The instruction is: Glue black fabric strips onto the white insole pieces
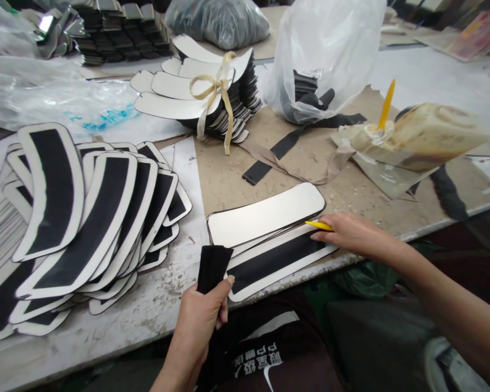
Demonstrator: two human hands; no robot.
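Note:
My left hand [202,313] is closed round a bundle of black fabric strips [213,267], which hangs down past the table's front edge. Its thumb is close to the left end of a gently curved white piece [245,293]. A black strip [275,258] lies lengthwise on that piece, leaving a white border. My right hand [345,234] grips a thin yellow plastic stick [319,225], with fingertips at the strip's right end. Directly behind lies a small stack of plain white curved pieces [265,212].
A fanned pile of white pieces with black strips [100,218] covers the left side. Behind stands a tied bundle [188,90] beside a clear plastic bag [322,49]. At right is a glue-smeared container [428,133] with another yellow stick [387,104] in it.

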